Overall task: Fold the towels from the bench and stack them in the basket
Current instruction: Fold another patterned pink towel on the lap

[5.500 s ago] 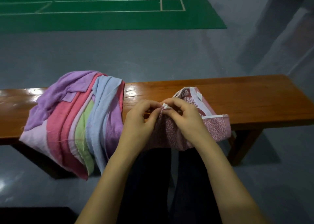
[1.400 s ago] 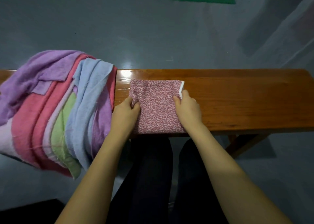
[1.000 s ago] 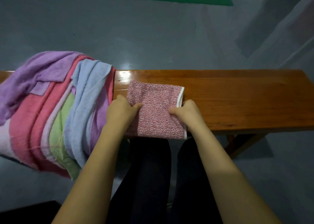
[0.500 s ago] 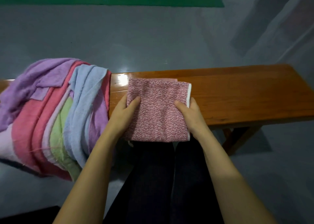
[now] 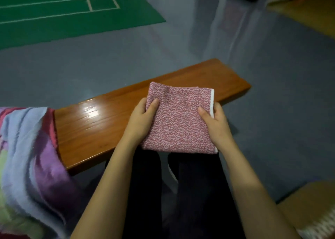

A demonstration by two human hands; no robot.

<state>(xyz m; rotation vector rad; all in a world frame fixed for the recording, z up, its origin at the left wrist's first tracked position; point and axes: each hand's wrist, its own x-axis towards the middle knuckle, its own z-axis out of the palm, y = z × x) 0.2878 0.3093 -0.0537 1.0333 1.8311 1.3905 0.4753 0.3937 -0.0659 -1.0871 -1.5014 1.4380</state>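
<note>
Grey floor point(image 5: 90, 71) all around, with green court mat point(image 5: 54, 11) far behind. Wooden bench point(image 5: 101, 122) across the middle, shiny on top. Folded pink towel point(image 5: 179, 120) held flat over the near edge of the bench, above the dark trousers point(image 5: 190, 193). Left hand point(image 5: 141, 120) gripping its left side, thumb on top, other fingers hidden under. Right hand point(image 5: 215, 122) gripping the right side at the white border, thumb on top. Pile of unfolded towels point(image 5: 27, 166) at left, hanging over the bench. Basket corner point(image 5: 315, 213) at bottom right.

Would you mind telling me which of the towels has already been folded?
The pink speckled towel, held as a flat square between both hands; the towels draped over the bench's left end are still unfolded.
</note>
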